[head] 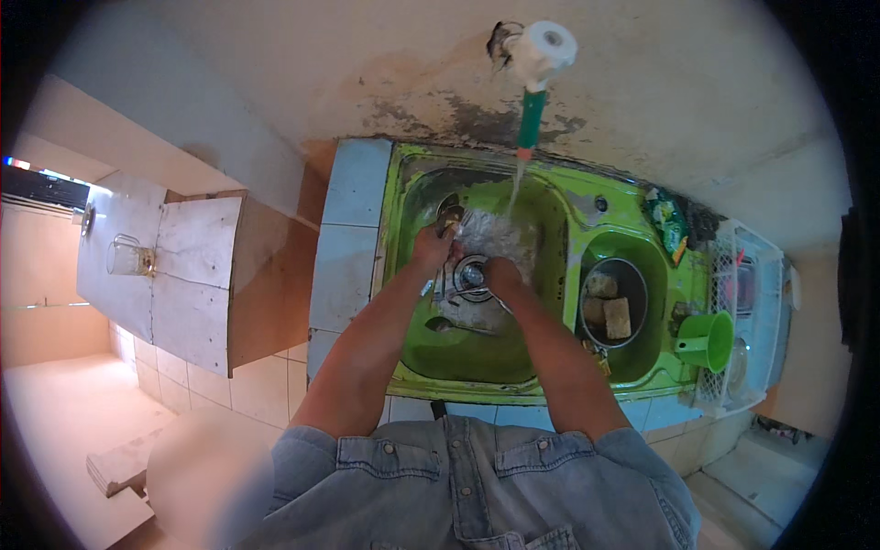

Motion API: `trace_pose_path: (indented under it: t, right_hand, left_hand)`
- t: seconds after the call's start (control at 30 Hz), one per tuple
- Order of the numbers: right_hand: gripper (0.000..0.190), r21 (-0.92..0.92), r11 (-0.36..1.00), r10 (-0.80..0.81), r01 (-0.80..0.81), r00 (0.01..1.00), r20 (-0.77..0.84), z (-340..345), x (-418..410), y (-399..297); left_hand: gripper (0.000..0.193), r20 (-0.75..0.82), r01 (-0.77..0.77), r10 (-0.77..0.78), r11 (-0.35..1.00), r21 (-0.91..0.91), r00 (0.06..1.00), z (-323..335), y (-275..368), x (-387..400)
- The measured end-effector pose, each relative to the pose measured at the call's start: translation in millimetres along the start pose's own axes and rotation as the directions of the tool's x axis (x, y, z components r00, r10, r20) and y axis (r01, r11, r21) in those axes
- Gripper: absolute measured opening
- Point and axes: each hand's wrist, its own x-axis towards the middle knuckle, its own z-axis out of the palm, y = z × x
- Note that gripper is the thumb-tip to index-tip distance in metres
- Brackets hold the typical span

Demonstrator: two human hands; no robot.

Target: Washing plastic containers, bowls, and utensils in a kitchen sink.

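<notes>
Both my hands are inside the large basin of a green, paint-worn sink (481, 361). My left hand (433, 246) grips some cutlery (451, 214), with a spoon's bowl showing above the fingers. Close to the round drain strainer (472, 274), my right hand (504, 277) is lowered with its fingers curled out of sight, so what it holds is unclear. Several thin utensils lie around the strainer. Nearer to me, a spoon (443, 324) rests on the basin floor. Water (515, 185) runs from the tap's green hose (531, 120) into the basin.
In the small right basin sits a metal bowl (643, 309) holding sponges (617, 317). A green plastic mug (715, 342) and a green packet (665, 220) lie right of it, beside a white dish rack (760, 392). A glass mug (130, 258) stands on the left counter.
</notes>
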Motion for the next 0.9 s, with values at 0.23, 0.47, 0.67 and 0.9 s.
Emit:
trace_pose_path:
  t: [0.23, 0.47, 0.67, 0.9]
  right_hand:
    - [0.023, -0.009, 0.986, 0.168, -0.169, 0.985, -0.023, 32, -21, -52]
    - [0.025, -0.276, 0.960, 0.051, -0.043, 0.999, 0.020, 22, -38, -40]
    - [0.025, -0.099, 0.994, 0.054, -0.056, 0.998, -0.018, 29, -49, -37]
    - [0.022, 0.351, 0.903, 0.345, -0.249, 0.906, -0.245, 67, -49, -19]
  left_hand:
    - [0.037, -0.147, -0.097, 0.179, 0.890, 0.445, 0.973, -50, -36, -2]
    - [0.029, -0.229, 0.023, 0.023, 0.981, 0.194, 0.973, -41, -31, -22]
    - [0.024, -0.265, 0.055, -0.013, 0.987, 0.150, 0.964, -34, -39, -17]
    - [0.019, -0.166, 0.110, -0.102, 0.993, 0.040, 0.981, -13, -43, -6]
